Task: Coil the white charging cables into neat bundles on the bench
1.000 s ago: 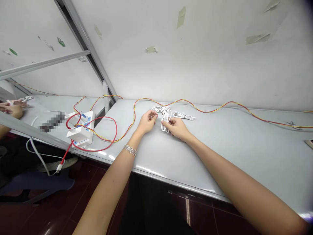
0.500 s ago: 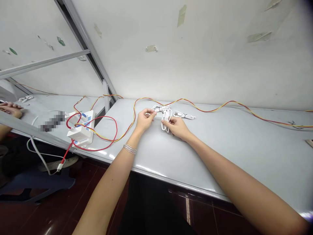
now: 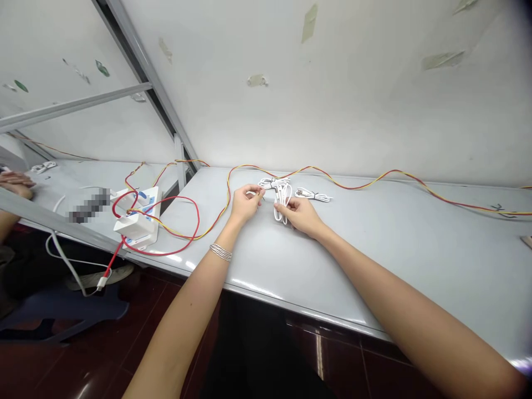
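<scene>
A loosely coiled white cable hangs in my right hand, pinched between thumb and fingers just above the table. To its left, my left hand is closed in a pinch. A thin black tie shows at those fingertips, small and partly hidden. Just behind the hands lies a white cable bundle bound with a dark tie. Another tied white cable bundle rests on the table beyond my right hand.
Red and yellow wires run along the wall on the grey table. A white power strip with adapters and looped red cable is at left, beside a metal frame post. Another person's hand rests at far left. Dark ties lie at right.
The black tie shows more clearly at my left fingertips. My right hand keeps its grip on the white cable with almost no movement.
</scene>
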Demonstrator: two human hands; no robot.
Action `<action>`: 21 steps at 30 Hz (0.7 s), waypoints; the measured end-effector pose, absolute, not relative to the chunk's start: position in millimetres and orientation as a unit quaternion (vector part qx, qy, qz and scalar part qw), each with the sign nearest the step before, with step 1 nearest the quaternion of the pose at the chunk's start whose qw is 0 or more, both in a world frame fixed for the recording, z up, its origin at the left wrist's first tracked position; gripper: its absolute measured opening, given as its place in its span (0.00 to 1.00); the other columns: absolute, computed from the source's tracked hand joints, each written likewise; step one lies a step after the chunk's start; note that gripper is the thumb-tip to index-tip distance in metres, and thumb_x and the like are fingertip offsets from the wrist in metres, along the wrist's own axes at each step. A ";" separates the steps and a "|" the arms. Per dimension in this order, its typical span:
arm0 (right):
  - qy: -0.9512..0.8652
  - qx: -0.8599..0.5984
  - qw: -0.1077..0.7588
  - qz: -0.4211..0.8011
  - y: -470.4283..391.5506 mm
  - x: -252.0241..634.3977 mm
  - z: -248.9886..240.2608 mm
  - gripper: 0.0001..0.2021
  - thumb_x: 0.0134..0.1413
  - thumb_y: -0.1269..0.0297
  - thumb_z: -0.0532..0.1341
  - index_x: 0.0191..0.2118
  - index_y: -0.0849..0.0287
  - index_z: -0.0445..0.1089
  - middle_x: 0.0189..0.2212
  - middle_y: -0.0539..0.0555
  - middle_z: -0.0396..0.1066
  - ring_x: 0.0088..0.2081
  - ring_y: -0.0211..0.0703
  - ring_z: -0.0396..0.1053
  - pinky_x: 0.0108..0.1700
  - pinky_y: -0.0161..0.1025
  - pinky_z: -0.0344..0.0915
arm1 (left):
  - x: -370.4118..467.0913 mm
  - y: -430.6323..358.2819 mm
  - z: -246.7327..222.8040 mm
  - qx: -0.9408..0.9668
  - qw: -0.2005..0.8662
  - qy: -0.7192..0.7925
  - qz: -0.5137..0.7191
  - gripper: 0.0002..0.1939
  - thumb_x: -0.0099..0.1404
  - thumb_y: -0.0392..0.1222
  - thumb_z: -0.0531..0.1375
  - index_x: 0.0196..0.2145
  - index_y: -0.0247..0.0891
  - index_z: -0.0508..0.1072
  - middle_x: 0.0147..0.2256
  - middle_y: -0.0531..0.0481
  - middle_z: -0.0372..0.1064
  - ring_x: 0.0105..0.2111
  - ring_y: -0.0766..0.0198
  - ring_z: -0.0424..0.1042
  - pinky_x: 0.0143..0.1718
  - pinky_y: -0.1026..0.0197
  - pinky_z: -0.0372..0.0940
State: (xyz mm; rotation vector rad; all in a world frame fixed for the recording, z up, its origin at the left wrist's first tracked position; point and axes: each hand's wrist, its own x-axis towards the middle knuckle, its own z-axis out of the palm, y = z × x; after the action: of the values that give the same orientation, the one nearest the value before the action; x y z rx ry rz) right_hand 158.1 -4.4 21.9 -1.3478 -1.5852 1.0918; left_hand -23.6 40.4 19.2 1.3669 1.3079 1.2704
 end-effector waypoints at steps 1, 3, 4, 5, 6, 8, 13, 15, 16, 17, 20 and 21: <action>-0.623 -0.529 0.386 0.427 -4.5 158.1 21.9 0.21 0.54 0.45 0.64 0.24 0.58 0.65 0.16 0.49 0.62 0.19 0.36 0.58 0.22 0.35 0.51 | -23.6 40.5 19.3 0.544 0.417 0.524 0.505 0.13 0.58 0.47 0.69 0.33 0.35 0.75 0.20 0.54 0.67 0.17 0.70 0.64 0.19 0.66 0.57; -0.624 -0.529 0.387 0.426 -4.5 158.0 21.9 0.22 0.54 0.44 0.64 0.24 0.58 0.65 0.16 0.49 0.62 0.19 0.36 0.58 0.22 0.35 0.51 | -23.4 40.6 19.4 0.544 0.418 0.524 0.505 0.13 0.58 0.48 0.69 0.34 0.35 0.76 0.21 0.54 0.68 0.17 0.70 0.64 0.18 0.65 0.56; -0.624 -0.529 0.388 0.425 -4.4 157.9 22.0 0.21 0.54 0.44 0.64 0.24 0.58 0.65 0.16 0.49 0.62 0.19 0.36 0.58 0.22 0.35 0.51 | -23.3 40.6 19.5 0.545 0.419 0.521 0.507 0.13 0.58 0.47 0.69 0.34 0.35 0.76 0.21 0.54 0.68 0.17 0.70 0.64 0.18 0.66 0.56; -0.623 -0.530 0.388 0.424 -4.5 157.8 22.1 0.22 0.54 0.44 0.64 0.24 0.58 0.65 0.16 0.49 0.62 0.19 0.36 0.58 0.22 0.35 0.51 | -23.2 40.6 19.5 0.545 0.419 0.517 0.509 0.13 0.57 0.47 0.69 0.34 0.35 0.76 0.22 0.53 0.69 0.18 0.70 0.64 0.18 0.66 0.56; -0.623 -0.530 0.388 0.424 -4.5 157.7 22.2 0.22 0.53 0.44 0.65 0.24 0.58 0.64 0.16 0.49 0.62 0.19 0.36 0.58 0.22 0.35 0.51 | -23.1 40.6 19.5 0.546 0.420 0.514 0.511 0.12 0.57 0.46 0.69 0.33 0.35 0.76 0.23 0.53 0.70 0.18 0.71 0.65 0.18 0.66 0.56; -0.624 -0.531 0.388 0.423 -4.5 157.6 22.4 0.22 0.53 0.44 0.65 0.23 0.57 0.64 0.16 0.49 0.62 0.19 0.36 0.58 0.22 0.35 0.51 | -23.0 40.5 19.6 0.548 0.420 0.512 0.511 0.11 0.58 0.45 0.69 0.33 0.35 0.76 0.23 0.53 0.69 0.18 0.71 0.64 0.18 0.67 0.55; -0.628 -0.531 0.387 0.417 -4.3 157.6 21.9 0.23 0.54 0.44 0.65 0.23 0.58 0.63 0.15 0.48 0.61 0.19 0.36 0.57 0.22 0.35 0.50 | -23.3 39.8 20.3 0.560 0.402 0.527 0.496 0.09 0.59 0.44 0.68 0.32 0.36 0.76 0.18 0.55 0.66 0.16 0.70 0.61 0.19 0.65 0.55; -0.628 -0.533 0.385 0.415 -4.2 157.7 21.6 0.22 0.54 0.44 0.64 0.23 0.58 0.63 0.15 0.48 0.61 0.19 0.36 0.57 0.22 0.35 0.50 | -23.4 39.8 20.1 0.564 0.399 0.525 0.496 0.10 0.58 0.44 0.69 0.31 0.36 0.75 0.19 0.55 0.67 0.17 0.70 0.63 0.20 0.65 0.56; -0.628 -0.534 0.385 0.415 -4.2 157.7 21.6 0.22 0.54 0.44 0.64 0.23 0.58 0.64 0.16 0.49 0.61 0.19 0.36 0.57 0.22 0.35 0.50 | -23.4 39.9 19.9 0.565 0.400 0.523 0.498 0.10 0.58 0.45 0.69 0.31 0.36 0.75 0.20 0.54 0.68 0.18 0.70 0.64 0.20 0.65 0.57; -0.628 -0.534 0.386 0.415 -4.2 157.7 21.6 0.22 0.54 0.44 0.64 0.23 0.58 0.63 0.16 0.49 0.62 0.19 0.36 0.57 0.23 0.35 0.50 | -23.3 40.1 19.7 0.565 0.400 0.521 0.499 0.11 0.57 0.46 0.69 0.31 0.36 0.75 0.21 0.54 0.68 0.18 0.69 0.65 0.21 0.65 0.57; -0.627 -0.532 0.386 0.418 -4.5 157.5 22.2 0.22 0.53 0.44 0.65 0.24 0.58 0.64 0.16 0.49 0.62 0.20 0.36 0.58 0.23 0.35 0.51 | -23.2 40.2 19.5 0.562 0.403 0.515 0.506 0.13 0.55 0.47 0.70 0.29 0.36 0.74 0.23 0.54 0.69 0.19 0.70 0.65 0.21 0.66 0.57; -0.628 -0.531 0.386 0.419 -4.7 157.5 22.5 0.22 0.53 0.44 0.65 0.24 0.58 0.64 0.16 0.49 0.62 0.20 0.36 0.58 0.23 0.35 0.51 | -23.1 40.1 19.6 0.561 0.405 0.513 0.508 0.14 0.54 0.48 0.70 0.29 0.36 0.74 0.23 0.54 0.69 0.19 0.70 0.64 0.21 0.66 0.58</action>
State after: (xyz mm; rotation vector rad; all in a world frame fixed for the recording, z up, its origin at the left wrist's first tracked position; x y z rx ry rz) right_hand 157.5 -4.7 22.5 -1.3508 -1.5980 1.0667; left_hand -23.1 40.1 19.6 1.4153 1.2951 1.2835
